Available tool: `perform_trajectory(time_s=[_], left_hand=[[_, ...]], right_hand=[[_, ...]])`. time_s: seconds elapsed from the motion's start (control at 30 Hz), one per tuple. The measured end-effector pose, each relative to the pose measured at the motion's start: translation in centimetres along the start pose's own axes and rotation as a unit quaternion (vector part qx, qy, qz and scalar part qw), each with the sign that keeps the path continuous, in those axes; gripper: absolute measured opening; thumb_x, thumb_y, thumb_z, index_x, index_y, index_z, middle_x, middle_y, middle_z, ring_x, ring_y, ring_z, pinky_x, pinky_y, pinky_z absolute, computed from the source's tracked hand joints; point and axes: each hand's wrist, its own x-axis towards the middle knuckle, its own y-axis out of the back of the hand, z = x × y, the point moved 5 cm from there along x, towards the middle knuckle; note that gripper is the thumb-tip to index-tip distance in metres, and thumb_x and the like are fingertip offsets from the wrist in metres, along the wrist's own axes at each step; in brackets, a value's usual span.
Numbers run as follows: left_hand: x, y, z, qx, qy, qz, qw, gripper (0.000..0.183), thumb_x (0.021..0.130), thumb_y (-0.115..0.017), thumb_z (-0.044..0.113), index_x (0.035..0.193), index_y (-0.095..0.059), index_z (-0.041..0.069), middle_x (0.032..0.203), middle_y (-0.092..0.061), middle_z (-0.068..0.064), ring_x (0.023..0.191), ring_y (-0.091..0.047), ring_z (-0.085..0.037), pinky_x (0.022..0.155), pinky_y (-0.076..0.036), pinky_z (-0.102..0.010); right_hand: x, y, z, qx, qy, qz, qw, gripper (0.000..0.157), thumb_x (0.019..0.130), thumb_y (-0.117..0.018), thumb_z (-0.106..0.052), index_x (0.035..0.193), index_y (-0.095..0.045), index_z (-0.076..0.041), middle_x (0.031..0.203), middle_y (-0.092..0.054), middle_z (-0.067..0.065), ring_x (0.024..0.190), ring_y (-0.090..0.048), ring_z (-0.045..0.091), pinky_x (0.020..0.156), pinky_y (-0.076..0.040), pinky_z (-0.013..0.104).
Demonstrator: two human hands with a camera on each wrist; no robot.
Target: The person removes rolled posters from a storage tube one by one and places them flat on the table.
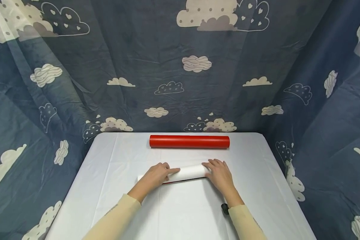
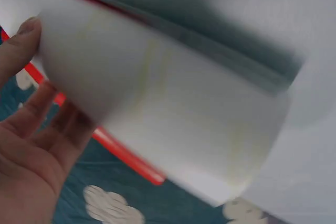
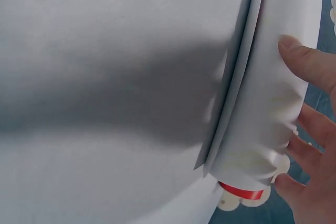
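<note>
A white paper-like roll lies across the near middle of the table, with a thin red and dark line along its near lower edge. My left hand holds its left part; in the left wrist view the thumb lies on the white face and the other fingers reach behind. At the right end my right hand grips the roll, thumb on the near face, fingers bent at the far side. Loose sheet edges run along the roll's near side in the right wrist view.
Behind the white roll, near the table's far edge, lies a glossy red roll. A white cloth covers the table. Dark blue curtains with cloud prints stand behind and on both sides.
</note>
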Motion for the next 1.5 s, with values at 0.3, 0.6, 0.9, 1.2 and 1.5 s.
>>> perform_trajectory(time_s=[0.3,0.6,0.9,1.2,1.5], left_hand=[[-1.0,0.4,1.5,0.023,-0.001,-0.056,0.9982,0.07,0.09,-0.084,0.012,0.147,-0.061,0.047,0.091,-0.062,-0.005,0.063,-0.048,-0.016,0.063,-0.051,-0.026],[-3.0,0.1,1.9,-0.106,0.076,-0.111,0.9852,0.067,0.09,-0.085,0.03,0.151,-0.059,0.042,0.103,-0.067,-0.01,0.071,-0.057,-0.015,0.065,-0.05,-0.028],[-5.0,-1.4,2.9,-0.213,0.114,-0.096,0.9655,0.071,0.091,-0.081,0.041,0.156,-0.054,0.036,0.092,-0.063,-0.002,0.075,-0.05,-0.01,0.065,-0.047,-0.028],[-5.8,-3.0,4.0,-0.316,0.156,-0.062,0.9339,0.072,0.092,-0.082,0.04,0.158,-0.053,0.032,0.08,-0.056,0.005,0.069,-0.045,-0.01,0.062,-0.042,-0.028],[-6.4,-4.6,5.6,-0.406,0.192,-0.015,0.8932,0.073,0.095,-0.079,0.038,0.16,-0.049,0.024,0.082,-0.063,0.0,0.061,-0.052,-0.009,0.057,-0.047,-0.025]], right_hand=[[-0.2,0.2,-1.2,0.069,-0.02,0.082,0.994,0.053,0.091,-0.085,-0.034,0.14,-0.071,-0.024,0.136,-0.067,0.014,0.127,-0.061,0.036,0.106,-0.053,0.052],[-0.8,-1.8,-2.6,0.151,-0.103,-0.003,0.983,0.065,0.097,-0.073,-0.052,0.155,-0.056,-0.029,0.069,-0.053,-0.003,0.055,-0.042,0.015,0.05,-0.031,0.03],[-0.1,-2.9,-4.6,0.17,-0.1,-0.044,0.979,0.069,0.096,-0.071,-0.056,0.158,-0.052,-0.031,0.076,-0.056,-0.004,0.06,-0.045,0.014,0.054,-0.033,0.03],[0.8,-2.7,-5.5,0.158,-0.096,-0.07,0.98,0.066,0.097,-0.071,-0.055,0.157,-0.052,-0.035,0.08,-0.058,-0.005,0.066,-0.049,0.014,0.058,-0.036,0.03],[1.6,-2.6,-6.1,0.139,-0.088,-0.081,0.983,0.063,0.097,-0.072,-0.054,0.155,-0.054,-0.037,0.088,-0.061,-0.005,0.072,-0.052,0.013,0.062,-0.038,0.03]])
